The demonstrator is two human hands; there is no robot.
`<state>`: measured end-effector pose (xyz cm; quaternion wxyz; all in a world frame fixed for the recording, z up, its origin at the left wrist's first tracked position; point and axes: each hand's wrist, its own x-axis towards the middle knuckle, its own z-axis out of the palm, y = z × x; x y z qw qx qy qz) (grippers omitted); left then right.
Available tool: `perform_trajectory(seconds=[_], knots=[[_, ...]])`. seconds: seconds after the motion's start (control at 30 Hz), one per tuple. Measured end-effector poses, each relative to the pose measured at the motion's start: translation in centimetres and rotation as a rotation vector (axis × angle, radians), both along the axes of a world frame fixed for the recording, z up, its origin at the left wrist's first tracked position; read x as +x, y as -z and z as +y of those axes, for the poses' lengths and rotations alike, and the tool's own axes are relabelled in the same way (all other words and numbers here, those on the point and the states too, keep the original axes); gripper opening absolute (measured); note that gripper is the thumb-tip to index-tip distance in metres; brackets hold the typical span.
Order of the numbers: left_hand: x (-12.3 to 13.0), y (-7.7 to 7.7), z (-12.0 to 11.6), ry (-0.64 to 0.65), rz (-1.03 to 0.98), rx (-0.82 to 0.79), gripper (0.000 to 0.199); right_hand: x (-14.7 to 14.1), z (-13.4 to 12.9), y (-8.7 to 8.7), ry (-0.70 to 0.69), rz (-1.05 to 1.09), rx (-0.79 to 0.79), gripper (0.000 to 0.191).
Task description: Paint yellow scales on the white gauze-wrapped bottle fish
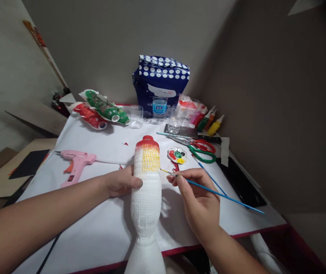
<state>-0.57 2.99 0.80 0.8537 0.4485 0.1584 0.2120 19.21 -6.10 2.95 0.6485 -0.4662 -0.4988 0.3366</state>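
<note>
A white, textured, bottle-shaped form (146, 201) lies toward me, its far tip painted red and a patch of yellow strokes below it. My left hand (123, 182) grips its left side, thumb on top. In my right hand (198, 198) is a thin blue paintbrush (213, 191), pinched near its ferrule, with the bristle tip close to the form's right edge beside the yellow patch. Just beyond my right hand sits a flower-shaped palette (178, 155) with red, green, yellow and dark paint.
A pink glue gun (79, 161) lies left. Red and green fish figures (106, 108) sit back left. Behind are a blue bag (161, 85), clear cups and paint bottles (216, 125). Scissors (203, 154), another brush (210, 176) and a black panel (241, 184) lie right.
</note>
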Motion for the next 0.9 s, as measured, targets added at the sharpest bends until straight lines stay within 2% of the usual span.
perform_trajectory(seconds=[0.13, 0.23, 0.33, 0.43, 0.53, 0.63, 0.77, 0.9], knots=[[-0.1, 0.4, 0.0, -0.021, 0.006, -0.003, 0.058, 0.0, 0.0, 0.0, 0.01, -0.021, 0.006, 0.006], [-0.1, 0.6, 0.0, -0.029, 0.009, -0.004, 0.066, 0.9, 0.4, -0.7, 0.058, -0.016, 0.033, 0.006], [-0.1, 0.7, 0.0, -0.037, 0.032, 0.011, 0.073, 2.8, 1.3, -1.8, 0.094, -0.049, 0.055, 0.006], [0.0, 0.6, 0.0, -0.044, 0.072, 0.005, 0.075, 5.3, 2.9, -2.3, 0.104, -0.242, 0.024, 0.009], [0.0, 0.5, -0.1, -0.057, 0.104, -0.017, 0.075, 7.5, 4.8, -1.7, 0.083, -0.406, -0.072, 0.013], [0.2, 0.5, -0.2, -0.12, 0.146, -0.027, 0.073, 8.7, 6.4, -0.4, 0.055, -0.466, -0.134, 0.016], [0.8, 0.1, -0.5, -0.192, 0.157, -0.014, 0.073, 8.8, 7.1, 0.9, 0.062, -0.534, -0.159, 0.015], [1.2, -0.4, -0.8, -0.245, 0.185, -0.013, 0.078, 8.6, 7.0, 1.5, 0.035, -0.571, -0.17, 0.014]])
